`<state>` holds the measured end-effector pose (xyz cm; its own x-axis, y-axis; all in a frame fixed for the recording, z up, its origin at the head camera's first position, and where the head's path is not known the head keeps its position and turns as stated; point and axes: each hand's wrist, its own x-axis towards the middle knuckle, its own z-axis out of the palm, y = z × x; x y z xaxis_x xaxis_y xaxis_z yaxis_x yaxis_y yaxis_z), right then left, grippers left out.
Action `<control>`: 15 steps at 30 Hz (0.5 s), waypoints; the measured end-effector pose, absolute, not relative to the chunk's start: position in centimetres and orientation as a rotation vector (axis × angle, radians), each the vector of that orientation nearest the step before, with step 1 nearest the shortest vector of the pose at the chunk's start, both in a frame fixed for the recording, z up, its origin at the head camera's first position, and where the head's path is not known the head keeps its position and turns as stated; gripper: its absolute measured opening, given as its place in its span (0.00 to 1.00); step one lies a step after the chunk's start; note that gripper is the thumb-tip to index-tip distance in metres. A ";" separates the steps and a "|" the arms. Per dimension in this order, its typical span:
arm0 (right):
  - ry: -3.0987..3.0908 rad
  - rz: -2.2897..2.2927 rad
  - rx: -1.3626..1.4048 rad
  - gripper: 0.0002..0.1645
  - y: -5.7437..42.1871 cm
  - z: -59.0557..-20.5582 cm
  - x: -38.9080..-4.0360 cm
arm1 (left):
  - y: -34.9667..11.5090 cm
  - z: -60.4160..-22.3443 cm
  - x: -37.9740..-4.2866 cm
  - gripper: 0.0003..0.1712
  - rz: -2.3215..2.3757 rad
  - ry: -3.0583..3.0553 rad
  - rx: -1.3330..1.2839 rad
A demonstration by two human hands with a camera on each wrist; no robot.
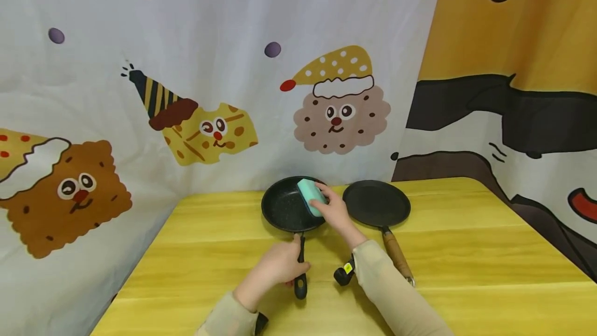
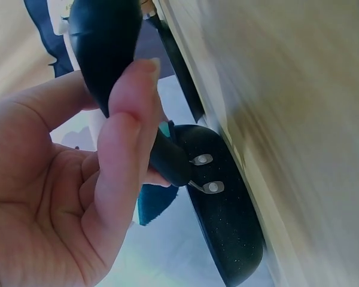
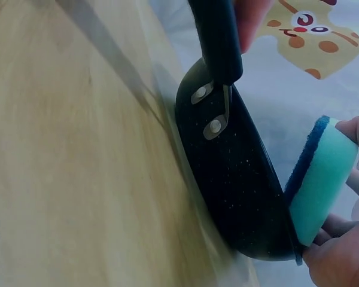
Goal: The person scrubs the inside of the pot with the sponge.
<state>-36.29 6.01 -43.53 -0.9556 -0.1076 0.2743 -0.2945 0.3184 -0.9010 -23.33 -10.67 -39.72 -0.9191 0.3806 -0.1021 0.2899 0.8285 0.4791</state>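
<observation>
In the head view a black frying pan (image 1: pixel 285 206) rests on the table, its handle (image 1: pixel 301 258) toward me. My left hand (image 1: pixel 278 262) grips that handle; in the left wrist view the fingers (image 2: pixel 125 149) wrap around it. My right hand (image 1: pixel 337 209) holds a turquoise sponge (image 1: pixel 310 194) at the pan's right inner side. The right wrist view shows the sponge (image 3: pixel 325 179) tilted at the rim, its dark blue scouring side facing the pan (image 3: pixel 239 185). Thumb and fingers pinch its pale side. The part of the sponge inside the pan is hidden there.
A flat black griddle pan (image 1: pixel 377 203) with a wooden handle (image 1: pixel 396 253) lies right of the frying pan, near my right forearm. The yellow wood-grain table (image 1: pixel 475 253) extends to both sides. A printed cartoon curtain (image 1: pixel 224 30) hangs behind its back edge.
</observation>
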 end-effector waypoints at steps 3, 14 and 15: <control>-2.449 1.682 0.386 0.31 5.9 -43.4 -36.2 | -10.8 -39.8 -23.4 0.45 0.717 2.804 0.509; -2.649 1.512 0.538 0.29 5.3 -41.0 -37.6 | -11.0 -39.7 -23.5 0.44 0.817 2.772 0.491; -2.682 1.464 0.581 0.29 5.4 -40.7 -38.0 | -10.9 -39.6 -23.5 0.43 0.818 2.772 0.495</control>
<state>-37.95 5.37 -40.67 -0.9297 -0.3075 0.2027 -0.3368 0.4871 -0.8058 -23.48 -10.94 -39.63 -0.9218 0.3736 -0.1032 0.2577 0.7897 0.5567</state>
